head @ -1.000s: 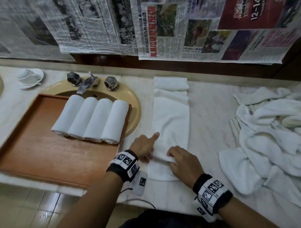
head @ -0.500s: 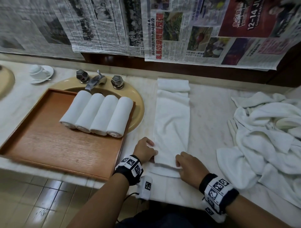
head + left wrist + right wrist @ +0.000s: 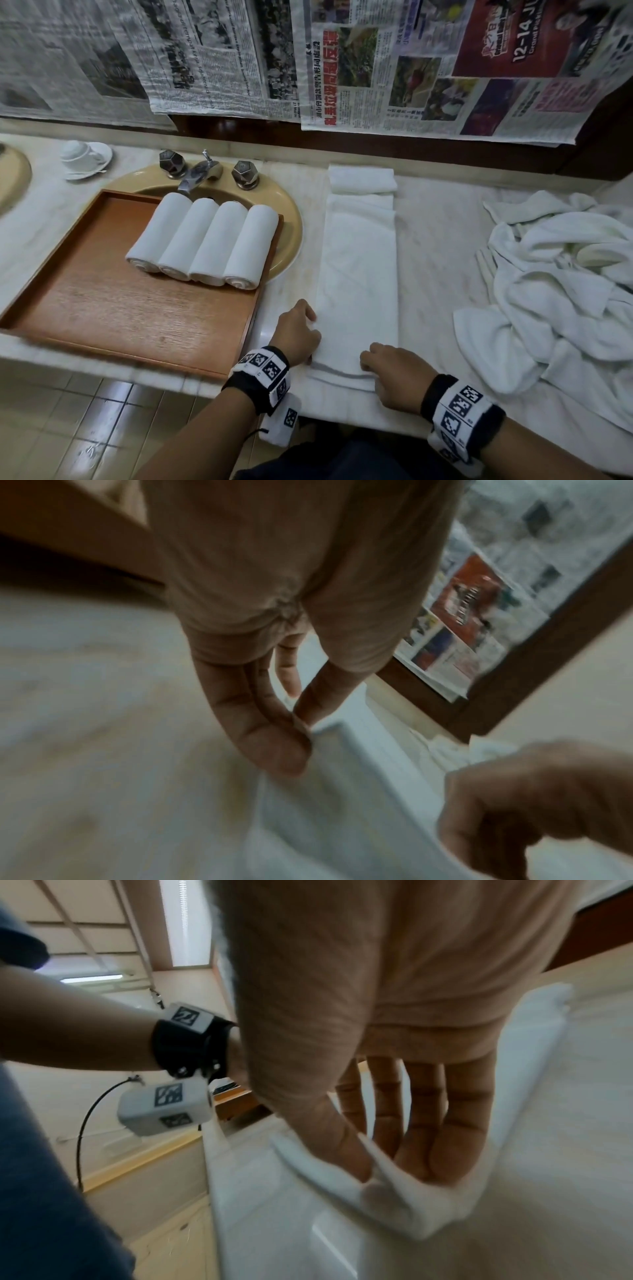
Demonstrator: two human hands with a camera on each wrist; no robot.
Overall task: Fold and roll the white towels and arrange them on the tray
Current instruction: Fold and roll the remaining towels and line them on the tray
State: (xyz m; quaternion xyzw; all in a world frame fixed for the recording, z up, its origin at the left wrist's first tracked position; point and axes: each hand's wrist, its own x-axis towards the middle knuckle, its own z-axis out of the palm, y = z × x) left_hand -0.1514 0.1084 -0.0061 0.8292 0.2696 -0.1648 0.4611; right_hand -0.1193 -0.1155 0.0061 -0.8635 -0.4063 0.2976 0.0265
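Since the earlier frame, our left hand (image 3: 297, 334) has drawn its pointing finger in, and both hands now sit lower on the strip. We pinch the near end of the folded towel (image 3: 359, 274): left thumb and fingertips (image 3: 291, 753) nip its left edge, and our right hand (image 3: 394, 377) clamps the turned-up right corner between thumb and fingers. The towel's long axis runs straight away from us toward the top of the frame, so the roll goes forward, with both hands equally near. Four rolled towels (image 3: 205, 243) lie on the wooden tray (image 3: 102, 329) at centre left. The newspaper (image 3: 479, 61) reads "12-14 JU"; the rest is illegible.
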